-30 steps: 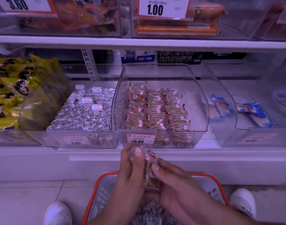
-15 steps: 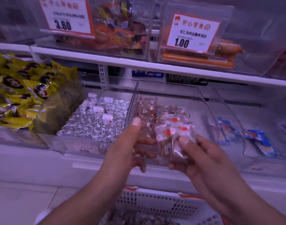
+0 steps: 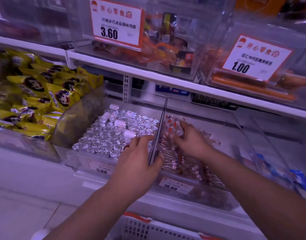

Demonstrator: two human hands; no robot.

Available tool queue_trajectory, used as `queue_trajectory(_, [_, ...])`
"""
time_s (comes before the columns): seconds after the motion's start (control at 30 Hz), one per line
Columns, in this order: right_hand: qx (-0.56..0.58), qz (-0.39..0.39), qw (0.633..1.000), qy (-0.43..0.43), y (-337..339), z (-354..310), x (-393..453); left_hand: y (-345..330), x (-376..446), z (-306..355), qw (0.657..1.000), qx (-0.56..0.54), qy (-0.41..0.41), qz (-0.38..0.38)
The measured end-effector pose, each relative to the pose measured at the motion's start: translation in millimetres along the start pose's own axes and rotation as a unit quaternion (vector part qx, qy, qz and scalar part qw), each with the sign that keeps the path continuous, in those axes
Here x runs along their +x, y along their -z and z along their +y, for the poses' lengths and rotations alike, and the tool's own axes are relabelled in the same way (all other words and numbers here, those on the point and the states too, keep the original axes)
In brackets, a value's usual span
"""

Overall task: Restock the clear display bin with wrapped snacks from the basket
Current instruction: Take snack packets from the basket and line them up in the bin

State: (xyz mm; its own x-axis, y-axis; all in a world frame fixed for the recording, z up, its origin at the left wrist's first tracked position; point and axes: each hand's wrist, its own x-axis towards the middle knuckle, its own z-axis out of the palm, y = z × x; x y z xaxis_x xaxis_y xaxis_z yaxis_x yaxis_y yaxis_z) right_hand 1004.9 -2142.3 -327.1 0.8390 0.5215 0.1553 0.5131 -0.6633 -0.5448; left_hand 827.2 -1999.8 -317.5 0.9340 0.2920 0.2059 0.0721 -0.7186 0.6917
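The clear display bin [image 3: 239,135] stands in the middle of the lower shelf, with rows of clear-wrapped brown snacks [image 3: 186,163] lying in it. My right hand [image 3: 190,141] reaches inside the bin and grips a bunch of wrapped snacks [image 3: 173,125] near its back left corner. My left hand [image 3: 138,161] holds the bin's left wall, thumb on the inner side and fingers on the outer side. At the bottom edge of the view the white basket [image 3: 148,227] with an orange rim shows only partly.
A bin of foil-wrapped sweets [image 3: 114,135] stands directly left of the clear bin. Yellow snack packs [image 3: 36,94] fill the far left. A bin with blue packets [image 3: 287,174] is at the right. An upper shelf [image 3: 166,78] with price-tagged boxes overhangs the bins.
Both hands rose from the basket to the shelf. The right hand carried the bunch of snacks into the clear bin, and the left hand took hold of the bin's left wall.
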Motion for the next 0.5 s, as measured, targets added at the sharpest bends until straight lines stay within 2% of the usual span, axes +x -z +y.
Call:
queue_trajectory(0.1, [-0.163, -0.056, 0.985, -0.005, -15.0, 13.9, -0.7, -0.7, 0.3, -7.5, 1.0, 0.011, -0.01, -0.006])
queue_trajectory(0.17, [-0.211, -0.071, 0.975, -0.006, -12.4, 17.9, -1.0, -0.7, 0.6, -9.3, 1.0, 0.017, -0.015, -0.01])
queue_trajectory(0.23, [-0.171, -0.089, 0.981, -0.023, -7.1, 15.6, 0.2, -0.8, 0.6, -9.7, 0.999, 0.025, -0.021, -0.013])
queue_trajectory(0.3, [-0.125, -0.058, 0.99, -0.033, -5.2, 11.3, 0.7, -1.3, 0.7, -10.0, 0.999, 0.026, -0.02, -0.014])
queue_trajectory(0.4, [-0.121, 0.006, 0.992, -0.029, -9.5, 8.4, -2.6, -4.0, 0.7, -10.9, 0.999, 0.038, -0.023, -0.01])
queue_trajectory(0.5, [-0.15, 0.028, 0.988, 0.016, -14.0, 10.0, -9.7, -5.9, -0.2, -11.7, 0.999, 0.042, -0.024, -0.008])
